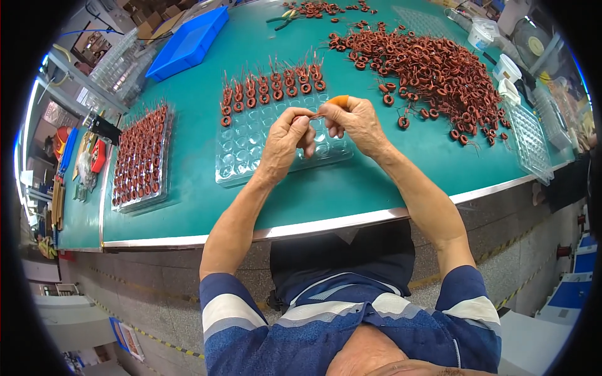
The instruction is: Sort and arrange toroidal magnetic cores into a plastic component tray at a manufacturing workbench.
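Above a clear plastic tray (235, 156), my two hands meet fingertip to fingertip. Thin reddish wire leads (315, 116) of a copper coil stretch between them; the coil's ring is mostly covered by my fingers. My left hand (285, 141) is closed, pinching the coil. My right hand (359, 125), with an orange cover on one finger, pinches the wire ends. In the tray's far rows stand copper ring coils (264, 89) with their leads pointing up and away. Round pockets without coils show in the nearer rows, partly behind my hands.
A big heap of loose ring coils (426, 72) spreads at the right. A filled coil tray (141, 156) stands at the left. Beyond lie a blue bin (188, 47) and pliers (285, 20). White tubs (481, 34) and another clear tray (528, 141) sit along the right edge.
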`<state>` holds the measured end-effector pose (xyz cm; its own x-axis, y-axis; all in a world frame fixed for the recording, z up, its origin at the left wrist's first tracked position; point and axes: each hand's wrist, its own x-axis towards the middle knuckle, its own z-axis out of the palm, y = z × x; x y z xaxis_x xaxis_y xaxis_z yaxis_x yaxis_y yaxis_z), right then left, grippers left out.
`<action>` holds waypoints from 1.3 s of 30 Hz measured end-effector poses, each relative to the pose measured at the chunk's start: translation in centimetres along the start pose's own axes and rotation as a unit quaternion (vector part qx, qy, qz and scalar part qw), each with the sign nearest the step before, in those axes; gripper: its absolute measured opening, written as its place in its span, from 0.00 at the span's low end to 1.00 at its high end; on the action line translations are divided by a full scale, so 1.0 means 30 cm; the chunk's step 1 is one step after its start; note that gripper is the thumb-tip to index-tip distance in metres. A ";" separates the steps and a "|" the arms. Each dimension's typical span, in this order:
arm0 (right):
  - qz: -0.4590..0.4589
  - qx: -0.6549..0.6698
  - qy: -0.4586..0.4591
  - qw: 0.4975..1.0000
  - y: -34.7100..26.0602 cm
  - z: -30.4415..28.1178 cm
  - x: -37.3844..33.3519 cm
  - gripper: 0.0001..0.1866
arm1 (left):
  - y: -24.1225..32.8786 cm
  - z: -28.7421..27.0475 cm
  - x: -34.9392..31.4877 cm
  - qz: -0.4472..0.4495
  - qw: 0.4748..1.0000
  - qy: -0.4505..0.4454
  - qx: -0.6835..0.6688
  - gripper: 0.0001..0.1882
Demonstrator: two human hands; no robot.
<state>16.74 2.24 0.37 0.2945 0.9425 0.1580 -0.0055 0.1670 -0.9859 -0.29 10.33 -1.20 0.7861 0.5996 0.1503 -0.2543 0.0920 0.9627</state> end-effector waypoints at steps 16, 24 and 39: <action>0.184 0.178 -0.078 0.963 0.026 -0.010 0.010 0.11 | 0.034 -0.022 -0.005 0.099 0.962 -0.002 0.253 0.11; 0.192 0.092 -0.057 0.975 0.007 -0.003 -0.009 0.11 | 0.026 -0.008 -0.014 0.139 0.892 0.025 0.430 0.17; 0.135 0.063 0.007 0.989 -0.012 0.013 -0.032 0.12 | 0.027 0.023 -0.017 0.116 0.919 0.032 0.375 0.18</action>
<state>16.08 1.39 0.59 0.2795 0.9537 -0.1110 -0.2051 -0.0537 -0.9773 -0.50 9.54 -0.36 0.7195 0.5811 0.3804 0.0679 -0.6039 0.7942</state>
